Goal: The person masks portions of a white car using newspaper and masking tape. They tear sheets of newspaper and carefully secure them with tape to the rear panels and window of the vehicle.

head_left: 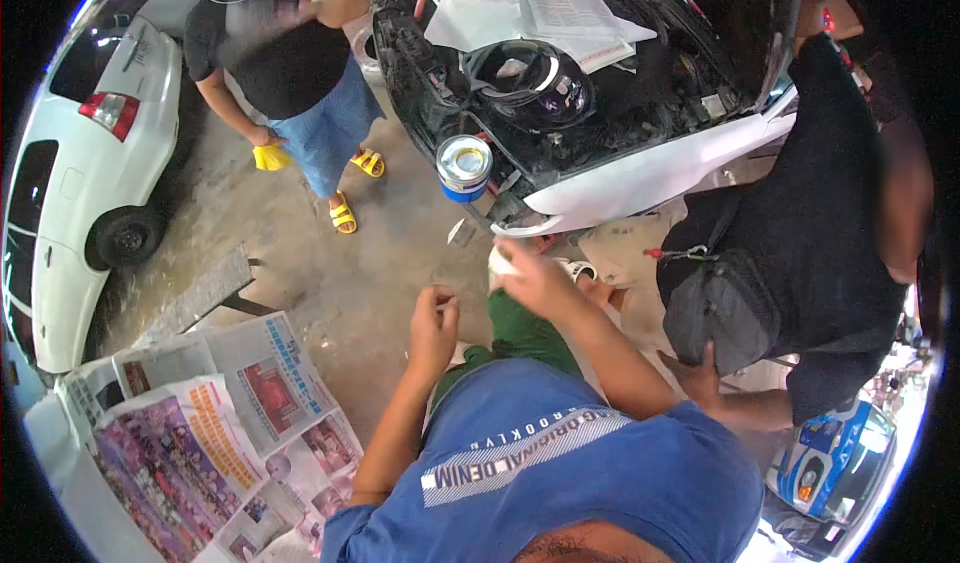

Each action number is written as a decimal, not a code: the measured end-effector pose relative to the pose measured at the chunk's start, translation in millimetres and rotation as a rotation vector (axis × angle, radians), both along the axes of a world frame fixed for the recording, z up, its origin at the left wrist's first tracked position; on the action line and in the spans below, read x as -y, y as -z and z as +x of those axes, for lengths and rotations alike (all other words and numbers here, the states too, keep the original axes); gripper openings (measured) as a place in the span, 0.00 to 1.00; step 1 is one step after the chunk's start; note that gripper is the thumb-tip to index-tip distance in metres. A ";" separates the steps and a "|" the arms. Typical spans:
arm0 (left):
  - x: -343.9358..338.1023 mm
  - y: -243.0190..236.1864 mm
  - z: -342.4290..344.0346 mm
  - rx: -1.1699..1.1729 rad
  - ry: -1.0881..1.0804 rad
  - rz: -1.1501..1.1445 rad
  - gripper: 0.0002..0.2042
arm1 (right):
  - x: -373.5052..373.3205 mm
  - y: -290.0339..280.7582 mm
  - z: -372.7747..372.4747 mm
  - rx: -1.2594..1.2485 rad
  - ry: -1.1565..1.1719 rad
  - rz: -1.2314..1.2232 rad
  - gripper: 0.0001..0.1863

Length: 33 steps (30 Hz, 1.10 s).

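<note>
My left hand (435, 325) hangs in front of me above the concrete floor, its fingers curled in; whatever may be inside them is hidden. Farther ahead and to the right, my right hand (538, 281) is bent at the fingers and blurred. A small white patch shows against its fingertips, and I cannot tell whether it is held or lies behind. Just beyond that hand is the white car body panel (640, 185). A blue-and-white paint can (465, 167) stands on the car's front corner, apart from both hands.
A dark helmet (535, 83) and papers (545, 15) rest over the open engine bay. A person in yellow sandals (343, 213) stands ahead left; another with a black bag (722, 313) is close on my right. Newspaper (230, 433) covers a surface at left, near a white car (85, 193).
</note>
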State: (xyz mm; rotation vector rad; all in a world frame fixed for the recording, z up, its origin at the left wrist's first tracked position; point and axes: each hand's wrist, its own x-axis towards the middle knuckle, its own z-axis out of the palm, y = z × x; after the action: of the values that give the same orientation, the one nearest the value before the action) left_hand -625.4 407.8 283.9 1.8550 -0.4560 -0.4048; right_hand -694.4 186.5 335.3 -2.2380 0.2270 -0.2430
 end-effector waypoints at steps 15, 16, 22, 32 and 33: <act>-115.9 225.5 -37.1 -0.601 -0.018 0.809 0.14 | 480.3 91.9 334.1 0.103 0.632 -0.419 0.31; -106.0 224.4 -48.1 -0.607 -0.011 0.855 0.15 | 500.3 105.3 365.3 0.006 0.610 -0.447 0.31; -46.1 226.0 -78.7 -0.616 -0.243 0.840 0.14 | 600.7 190.2 482.1 -0.447 0.410 -0.689 0.34; 17.5 191.4 -72.6 -0.708 -0.302 0.996 0.12 | 630.1 222.6 534.0 -0.653 0.239 -0.862 0.24; 17.0 196.5 -72.0 -0.684 -0.294 0.997 0.13 | 637.4 229.5 529.9 -0.655 0.224 -0.914 0.23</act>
State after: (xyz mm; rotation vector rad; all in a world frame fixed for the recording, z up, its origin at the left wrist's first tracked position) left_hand -697.4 390.8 87.4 2.4748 0.5979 -1.1482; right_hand -164.5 -451.0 105.9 -3.1421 0.8576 0.3656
